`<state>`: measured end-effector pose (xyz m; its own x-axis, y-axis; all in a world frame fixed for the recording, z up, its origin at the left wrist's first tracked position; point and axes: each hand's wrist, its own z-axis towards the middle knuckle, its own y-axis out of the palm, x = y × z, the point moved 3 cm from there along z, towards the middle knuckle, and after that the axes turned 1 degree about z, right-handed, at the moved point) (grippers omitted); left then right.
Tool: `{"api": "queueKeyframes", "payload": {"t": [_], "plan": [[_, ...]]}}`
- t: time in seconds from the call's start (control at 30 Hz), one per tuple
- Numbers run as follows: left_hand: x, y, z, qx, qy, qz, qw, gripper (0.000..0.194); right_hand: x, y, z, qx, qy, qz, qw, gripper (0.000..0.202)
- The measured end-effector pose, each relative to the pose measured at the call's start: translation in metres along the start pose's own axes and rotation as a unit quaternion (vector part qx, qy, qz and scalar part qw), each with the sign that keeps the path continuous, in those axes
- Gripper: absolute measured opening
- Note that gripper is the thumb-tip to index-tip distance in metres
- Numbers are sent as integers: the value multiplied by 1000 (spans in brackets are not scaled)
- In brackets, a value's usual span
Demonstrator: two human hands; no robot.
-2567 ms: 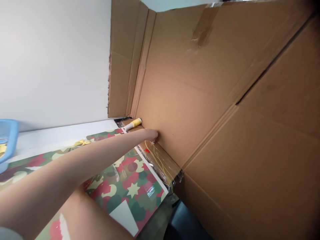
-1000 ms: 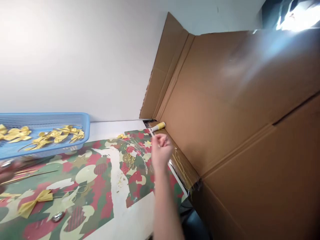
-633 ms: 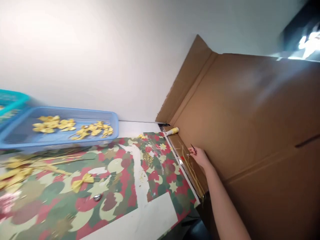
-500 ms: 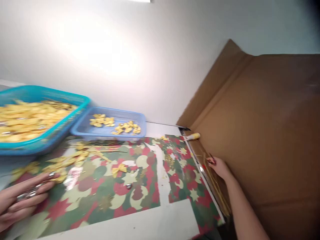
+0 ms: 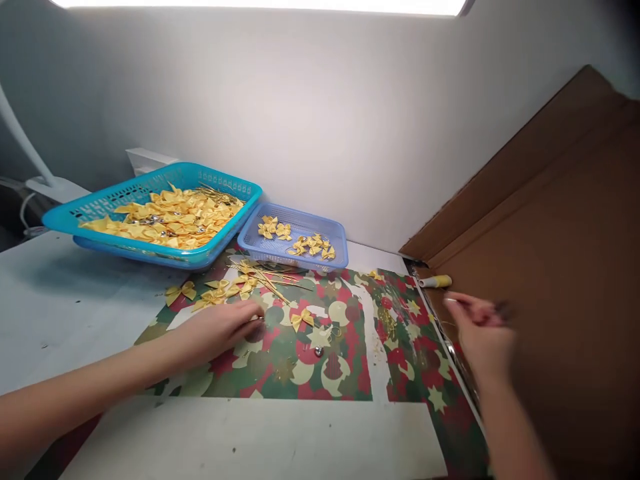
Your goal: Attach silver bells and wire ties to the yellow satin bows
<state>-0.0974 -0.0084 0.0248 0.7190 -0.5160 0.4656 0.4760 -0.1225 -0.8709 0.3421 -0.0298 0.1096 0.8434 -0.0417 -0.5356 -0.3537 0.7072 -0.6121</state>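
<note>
My left hand [image 5: 227, 328] hovers over the patterned paper [image 5: 305, 370] with its fingertips pinched together; what they hold, if anything, is hidden. To its right lie a yellow ribbon bow [image 5: 303, 320] and a small silver ball [image 5: 319, 351]. Behind the hand are more yellow bows [image 5: 220, 291] and thin gold wires [image 5: 273, 285]. My right hand [image 5: 485, 337], smeared by motion, is closed beside the cardboard [image 5: 565, 280] at the right. A dark blurred thing [image 5: 504, 311] shows at its fingers, too unclear to name.
A turquoise basket [image 5: 227, 237] heaped with yellow bows, gold wires and silver balls stands at the back left. Beside it, a blue basket [image 5: 343, 243] holds several bows. A yellow-and-white tube [image 5: 435, 282] lies by the cardboard. A white lamp stand [image 5: 27, 140] rises at far left.
The view has swung left. My left hand has moved right, towards the loose bow, and the silver pieces at its fingers no longer show. My right hand has lifted from the cardboard strip.
</note>
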Motion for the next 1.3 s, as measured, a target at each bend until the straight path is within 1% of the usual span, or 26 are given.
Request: {"api": "queueKeyframes", "payload": {"t": [0.03, 0.07, 0.1, 0.13, 0.17, 0.2, 0.23, 0.27, 0.33, 0.43, 0.57, 0.63, 0.73, 0.8, 0.87, 0.9, 0.93, 0.97, 1.0, 1.03, 1.07, 1.1, 1.13, 1.23, 1.3], "plan": [[0, 10, 9, -33, 45, 98, 994, 23, -30, 25, -18, -66, 18, 94, 993, 36], [-2, 17, 17, -42, 61, 124, 990, 22, -58, 50, -37, -122, 35, 195, 973, 41], [-3, 23, 24, -45, 73, 137, 987, 24, -85, 74, -57, -182, 54, 278, 942, 44], [-5, 28, 30, -44, 81, 150, 984, 27, -107, 96, -75, -222, 75, 338, 912, 46], [-6, 30, 35, -40, 84, 155, 984, 28, -125, 115, -90, -247, 95, 375, 888, 45], [-7, 31, 38, -34, 85, 162, 983, 27, -139, 130, -103, -270, 109, 393, 872, 45], [-7, 31, 40, -27, 86, 168, 982, 25, -149, 141, -112, -280, 119, 402, 864, 44], [-6, 30, 41, -20, 87, 172, 981, 23, -156, 150, -118, -287, 129, 412, 855, 44], [-4, 27, 39, -5, 86, 174, 981, 20, -162, 161, -124, -284, 144, 434, 843, 41], [0, 22, 35, 25, 76, 165, 983, 21, -164, 168, -123, -271, 154, 442, 841, 42], [2, 14, 30, 82, 63, 131, 986, 32, -159, 170, -122, -240, 164, 442, 849, 48], [-2, 11, 28, 92, 69, 111, 987, 37, -155, 170, -124, -219, 176, 448, 849, 48], [-6, 8, 26, 89, 75, 80, 990, 44, -148, 171, -128, -207, 198, 468, 836, 49], [-3, 5, 25, 101, 69, 28, 992, 44, -147, 170, -131, -210, 209, 480, 826, 49], [5, 5, 22, 120, 39, -74, 989, 39, -148, 169, -134, -216, 217, 489, 816, 48], [9, 6, 21, 127, 6, -150, 980, 35, -150, 168, -135, -221, 218, 496, 811, 48], [13, 10, 20, 111, -43, -237, 964, 34, -152, 167, -137, -227, 218, 503, 805, 48], [17, 17, 19, 73, -85, -333, 936, 35, -154, 166, -139, -235, 215, 511, 798, 48], [21, 23, 18, 50, -113, -419, 900, 36, -157, 164, -141, -245, 212, 517, 792, 47], [23, 29, 18, 35, -132, -480, 866, 38, -159, 163, -143, -254, 207, 522, 787, 46], [24, 33, 17, 30, -144, -524, 839, 39, -160, 162, -145, -261, 202, 522, 786, 45], [24, 37, 16, 29, -151, -553, 819, 40, -162, 161, -146, -266, 195, 519, 788, 44], [22, 39, 16, 29, -155, -571, 806, 41, -163, 160, -148, -268, 189, 515, 792, 43], [16, 44, 14, 26, -167, -597, 784, 42, -165, 157, -151, -273, 173, 509, 798, 42], [12, 46, 13, 26, -180, -611, 770, 42, -166, 156, -152, -289, 170, 512, 791, 42]]}}
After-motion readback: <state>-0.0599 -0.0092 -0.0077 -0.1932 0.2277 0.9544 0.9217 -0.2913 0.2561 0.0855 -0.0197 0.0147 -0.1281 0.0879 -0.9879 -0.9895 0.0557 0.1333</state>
